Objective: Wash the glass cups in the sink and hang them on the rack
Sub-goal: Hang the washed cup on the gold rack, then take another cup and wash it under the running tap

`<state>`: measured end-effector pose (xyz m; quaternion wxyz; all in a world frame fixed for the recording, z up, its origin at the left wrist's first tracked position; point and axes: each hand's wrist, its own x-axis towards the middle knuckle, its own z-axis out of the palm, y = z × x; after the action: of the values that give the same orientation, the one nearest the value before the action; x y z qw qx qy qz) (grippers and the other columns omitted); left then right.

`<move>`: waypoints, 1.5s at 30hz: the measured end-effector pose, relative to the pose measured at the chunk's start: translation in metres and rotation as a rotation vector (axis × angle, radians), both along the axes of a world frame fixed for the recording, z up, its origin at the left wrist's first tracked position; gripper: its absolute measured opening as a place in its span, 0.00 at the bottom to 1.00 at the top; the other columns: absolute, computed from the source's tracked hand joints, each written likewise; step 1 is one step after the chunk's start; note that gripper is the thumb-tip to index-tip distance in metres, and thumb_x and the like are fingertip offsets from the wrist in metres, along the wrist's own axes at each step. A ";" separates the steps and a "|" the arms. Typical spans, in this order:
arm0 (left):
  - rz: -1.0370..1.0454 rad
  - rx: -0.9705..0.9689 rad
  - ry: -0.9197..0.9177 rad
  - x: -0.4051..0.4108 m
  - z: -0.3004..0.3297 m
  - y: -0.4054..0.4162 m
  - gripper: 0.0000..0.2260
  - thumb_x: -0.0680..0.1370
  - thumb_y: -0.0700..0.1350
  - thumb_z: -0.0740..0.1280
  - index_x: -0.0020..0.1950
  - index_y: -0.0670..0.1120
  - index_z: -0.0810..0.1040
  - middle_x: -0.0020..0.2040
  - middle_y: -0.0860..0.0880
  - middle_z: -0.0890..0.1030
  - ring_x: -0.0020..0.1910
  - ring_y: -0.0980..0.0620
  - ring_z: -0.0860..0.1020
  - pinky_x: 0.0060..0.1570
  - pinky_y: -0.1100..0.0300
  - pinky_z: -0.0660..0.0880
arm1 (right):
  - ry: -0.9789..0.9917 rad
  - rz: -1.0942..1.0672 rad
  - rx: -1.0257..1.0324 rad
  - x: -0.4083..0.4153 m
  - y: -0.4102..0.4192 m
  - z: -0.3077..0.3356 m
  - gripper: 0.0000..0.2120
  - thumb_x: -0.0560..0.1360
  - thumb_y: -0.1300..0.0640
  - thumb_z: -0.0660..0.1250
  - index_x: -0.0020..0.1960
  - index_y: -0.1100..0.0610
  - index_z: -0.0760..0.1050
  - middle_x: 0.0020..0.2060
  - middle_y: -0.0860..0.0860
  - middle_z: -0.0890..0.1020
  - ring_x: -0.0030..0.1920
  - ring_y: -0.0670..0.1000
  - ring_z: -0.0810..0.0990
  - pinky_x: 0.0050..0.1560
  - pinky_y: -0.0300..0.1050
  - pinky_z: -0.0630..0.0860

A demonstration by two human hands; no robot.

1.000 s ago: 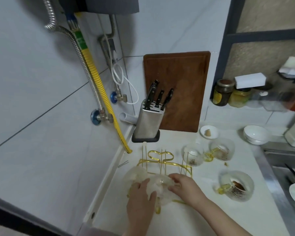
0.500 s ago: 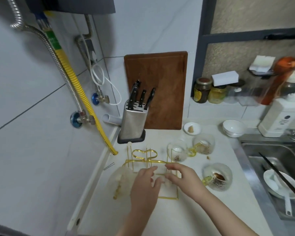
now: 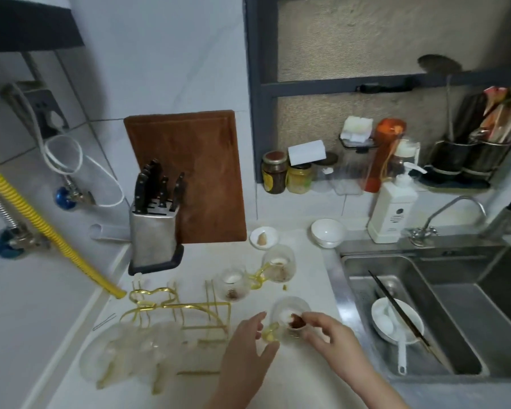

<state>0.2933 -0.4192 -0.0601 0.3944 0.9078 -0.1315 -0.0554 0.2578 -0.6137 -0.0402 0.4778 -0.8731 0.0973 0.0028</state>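
Observation:
A gold wire rack (image 3: 174, 307) stands on the white counter (image 3: 301, 385). Two clear glass cups (image 3: 136, 349) with yellow handles hang at its near left side. A dirty glass cup (image 3: 286, 312) with brown dregs stands close to the sink (image 3: 460, 317). My right hand (image 3: 329, 335) pinches its rim from the right. My left hand (image 3: 245, 346) is spread beside its yellow handle (image 3: 270, 333), thumb and forefinger on either side of it. Two more dirty cups (image 3: 233, 286) (image 3: 279, 265) stand behind, handles touching.
The sink holds a white bowl (image 3: 396, 320) with a spoon and black chopsticks. A knife block (image 3: 154, 231) and a wooden board (image 3: 189, 175) stand at the back wall. Two small white dishes (image 3: 326, 231), a soap bottle (image 3: 391, 211) and a tap (image 3: 443, 215) are behind.
Both hands have let go of the cups at the rack and moved right to the dirty cup by the sink. The view has swung right, showing the sink.

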 end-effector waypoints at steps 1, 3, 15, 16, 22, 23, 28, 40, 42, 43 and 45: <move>0.002 0.014 0.010 0.000 -0.005 -0.009 0.27 0.76 0.54 0.68 0.73 0.55 0.63 0.59 0.59 0.69 0.58 0.63 0.70 0.58 0.68 0.68 | 0.002 -0.007 -0.001 0.000 -0.011 -0.004 0.14 0.73 0.58 0.71 0.58 0.51 0.78 0.52 0.42 0.81 0.57 0.42 0.79 0.50 0.20 0.66; 0.040 0.050 0.021 0.000 -0.016 -0.025 0.30 0.76 0.55 0.68 0.75 0.53 0.61 0.65 0.55 0.68 0.66 0.57 0.67 0.64 0.65 0.64 | 0.020 -0.006 0.001 0.001 -0.029 -0.013 0.16 0.73 0.57 0.71 0.61 0.51 0.77 0.53 0.43 0.80 0.57 0.42 0.78 0.51 0.21 0.66; 0.204 0.092 0.391 0.034 -0.032 -0.064 0.46 0.68 0.52 0.75 0.79 0.48 0.53 0.76 0.47 0.62 0.74 0.48 0.64 0.71 0.52 0.66 | 0.294 0.180 0.044 0.049 -0.050 -0.055 0.50 0.66 0.52 0.76 0.78 0.54 0.50 0.75 0.49 0.61 0.73 0.50 0.63 0.70 0.44 0.65; 0.189 0.083 0.404 0.039 -0.032 -0.064 0.46 0.68 0.53 0.76 0.79 0.49 0.54 0.76 0.47 0.62 0.73 0.49 0.65 0.70 0.52 0.67 | 0.306 0.185 0.047 0.054 -0.048 -0.058 0.52 0.64 0.50 0.76 0.78 0.54 0.47 0.75 0.49 0.60 0.74 0.50 0.62 0.71 0.44 0.64; 0.064 -0.048 0.447 0.051 -0.031 -0.061 0.39 0.61 0.60 0.76 0.70 0.55 0.67 0.68 0.53 0.74 0.62 0.55 0.75 0.62 0.54 0.75 | 0.330 0.197 0.000 0.073 -0.034 -0.081 0.55 0.61 0.44 0.76 0.77 0.51 0.46 0.68 0.42 0.70 0.66 0.44 0.72 0.64 0.35 0.67; 0.059 -0.059 0.446 0.051 -0.031 -0.061 0.37 0.62 0.59 0.76 0.69 0.58 0.68 0.66 0.55 0.75 0.62 0.56 0.76 0.63 0.53 0.74 | 0.315 0.191 0.009 0.075 -0.033 -0.083 0.50 0.61 0.45 0.76 0.75 0.48 0.52 0.64 0.39 0.74 0.62 0.41 0.74 0.62 0.35 0.70; 0.013 -0.093 0.379 0.053 -0.025 -0.064 0.26 0.66 0.54 0.77 0.59 0.66 0.70 0.54 0.63 0.78 0.58 0.57 0.77 0.53 0.65 0.74 | 0.249 0.203 0.167 0.068 -0.041 -0.080 0.34 0.65 0.51 0.77 0.67 0.49 0.66 0.61 0.42 0.77 0.64 0.46 0.75 0.59 0.36 0.75; -0.278 -0.180 0.146 0.022 0.002 -0.157 0.34 0.63 0.66 0.74 0.65 0.72 0.63 0.56 0.69 0.71 0.57 0.71 0.70 0.52 0.75 0.67 | -0.066 -0.172 0.143 -0.030 -0.138 -0.015 0.44 0.64 0.45 0.78 0.70 0.31 0.55 0.67 0.30 0.65 0.67 0.33 0.66 0.65 0.28 0.66; -0.359 -0.186 0.102 0.011 0.007 -0.184 0.32 0.64 0.66 0.74 0.63 0.75 0.60 0.56 0.68 0.71 0.58 0.74 0.67 0.52 0.77 0.65 | -0.131 -0.242 0.090 -0.053 -0.157 -0.006 0.43 0.64 0.43 0.77 0.69 0.28 0.54 0.65 0.25 0.63 0.68 0.33 0.65 0.64 0.26 0.65; -0.391 -0.196 0.084 0.005 0.011 -0.198 0.32 0.65 0.66 0.73 0.63 0.75 0.60 0.56 0.67 0.71 0.59 0.75 0.67 0.53 0.77 0.65 | -0.151 -0.271 0.070 -0.063 -0.167 -0.002 0.43 0.64 0.41 0.76 0.69 0.26 0.53 0.65 0.24 0.63 0.68 0.32 0.65 0.65 0.26 0.65; -0.439 -0.214 0.063 -0.008 0.017 -0.227 0.33 0.63 0.71 0.71 0.64 0.75 0.60 0.59 0.69 0.69 0.60 0.75 0.66 0.55 0.75 0.65 | -0.187 -0.328 0.060 -0.083 -0.189 0.003 0.42 0.62 0.34 0.73 0.69 0.25 0.52 0.65 0.24 0.62 0.68 0.32 0.64 0.66 0.28 0.64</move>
<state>0.2852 -0.6459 -0.0431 0.4709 0.8082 -0.3185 -0.1536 0.1749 -0.8030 -0.0372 0.5048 -0.8272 0.1934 -0.1535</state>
